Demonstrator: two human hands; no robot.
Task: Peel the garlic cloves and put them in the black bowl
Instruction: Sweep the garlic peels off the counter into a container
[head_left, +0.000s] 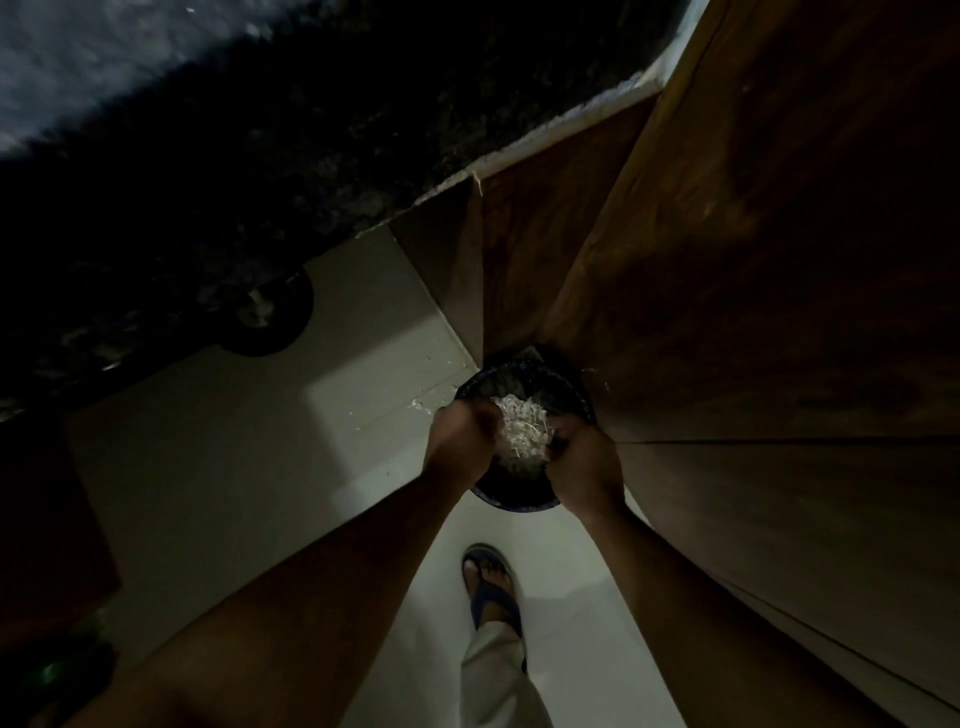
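Observation:
A heap of pale garlic skins (522, 431) is bunched between both hands. My left hand (462, 441) grips the heap from the left and my right hand (584, 462) grips it from the right, fingers curled in. The hands hover over a dark round container (519, 501) with a bluish rim that stands on the floor against a wooden cabinet. The container's inside is mostly hidden by the hands and skins. No garlic cloves can be made out in this dim view.
Brown wooden cabinet doors (753, 312) rise on the right. A dark speckled counter (260, 171) spans the upper left, with a round dark object (270, 317) under its edge. A few skin scraps (421, 408) lie on the pale floor. My sandalled foot (491, 582) stands below the container.

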